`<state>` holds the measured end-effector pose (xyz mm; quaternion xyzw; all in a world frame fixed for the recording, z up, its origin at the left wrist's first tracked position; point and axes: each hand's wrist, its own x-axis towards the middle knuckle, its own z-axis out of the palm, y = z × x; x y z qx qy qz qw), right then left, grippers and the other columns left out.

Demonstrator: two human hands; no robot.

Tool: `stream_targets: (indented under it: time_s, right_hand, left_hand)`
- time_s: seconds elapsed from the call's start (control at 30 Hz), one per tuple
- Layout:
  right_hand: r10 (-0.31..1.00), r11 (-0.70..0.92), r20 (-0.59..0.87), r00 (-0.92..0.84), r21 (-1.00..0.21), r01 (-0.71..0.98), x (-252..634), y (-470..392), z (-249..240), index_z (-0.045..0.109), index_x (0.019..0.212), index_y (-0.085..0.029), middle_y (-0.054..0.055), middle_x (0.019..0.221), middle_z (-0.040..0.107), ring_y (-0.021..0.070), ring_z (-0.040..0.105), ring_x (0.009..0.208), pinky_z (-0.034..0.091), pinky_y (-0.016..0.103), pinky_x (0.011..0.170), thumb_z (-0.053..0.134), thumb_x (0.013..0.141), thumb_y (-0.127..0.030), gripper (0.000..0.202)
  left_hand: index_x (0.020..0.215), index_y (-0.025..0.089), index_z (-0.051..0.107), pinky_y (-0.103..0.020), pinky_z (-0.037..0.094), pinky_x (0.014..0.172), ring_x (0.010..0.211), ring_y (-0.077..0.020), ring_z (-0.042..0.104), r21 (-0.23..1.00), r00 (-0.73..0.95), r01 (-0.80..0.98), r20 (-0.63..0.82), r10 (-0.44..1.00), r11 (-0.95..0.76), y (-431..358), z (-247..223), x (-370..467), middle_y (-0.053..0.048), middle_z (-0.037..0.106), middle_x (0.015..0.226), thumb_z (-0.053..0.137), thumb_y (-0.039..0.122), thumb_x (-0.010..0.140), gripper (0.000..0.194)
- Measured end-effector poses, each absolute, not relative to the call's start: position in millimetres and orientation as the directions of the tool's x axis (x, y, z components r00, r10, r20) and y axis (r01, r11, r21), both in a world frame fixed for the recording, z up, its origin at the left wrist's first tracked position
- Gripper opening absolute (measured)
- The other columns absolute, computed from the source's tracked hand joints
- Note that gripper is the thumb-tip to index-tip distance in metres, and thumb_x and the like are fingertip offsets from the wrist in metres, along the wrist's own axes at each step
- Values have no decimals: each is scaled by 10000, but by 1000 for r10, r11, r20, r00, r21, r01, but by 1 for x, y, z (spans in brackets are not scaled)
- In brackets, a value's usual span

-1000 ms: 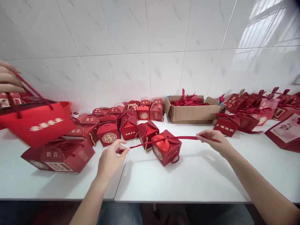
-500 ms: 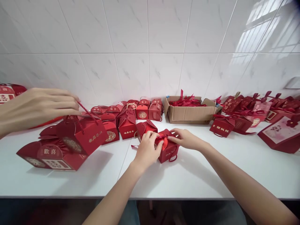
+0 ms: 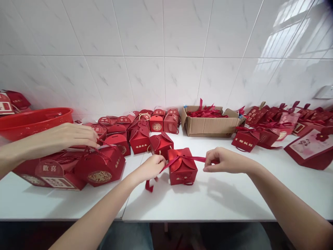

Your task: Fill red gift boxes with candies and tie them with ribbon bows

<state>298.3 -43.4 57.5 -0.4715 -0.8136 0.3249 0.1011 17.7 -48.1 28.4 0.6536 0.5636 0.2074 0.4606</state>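
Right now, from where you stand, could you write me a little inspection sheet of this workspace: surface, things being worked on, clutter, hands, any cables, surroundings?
Surface: white table, with a seam running across it.
Things in work: red box standing upright, lid flaps closed; red ribbon across its top.
Clutter: more red boxes behind and to both sides; carton of red ribbons at the back; red basin at far left.
Hands: left hand and right hand each hold the ribbon, one either side of the box.
Cables: nothing seen.
Surroundings: tiled wall behind; another person's hand over boxes at left.
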Motion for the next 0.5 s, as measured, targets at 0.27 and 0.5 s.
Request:
stream_targets:
  time_s: [0.27, 0.5]
  right_hand:
    - [946, 308, 315, -80, -789, 532, 251, -32, 37, 545, 489, -163, 8, 603, 484, 118, 438, 547, 330, 270, 536, 635, 744, -470, 410]
    - [922, 215, 86, -377, -925, 314, 233, -48, 53, 633, 599, -155, -6, 659, 546, 99, 443, 583, 346, 238, 533, 704, 665, -404, 267]
  left_hand:
    - [717, 137, 702, -233, 419, 465, 334, -32, 202, 888, 603, 436, -409, 685, 146, -27, 56, 11, 109, 247, 345, 664, 436, 685, 303]
    - [1043, 174, 633, -217, 399, 504, 472, -65, 444, 962, 391, 265, -46, 919, -65, -64, 44, 49, 6, 595, 706, 581, 278, 784, 285]
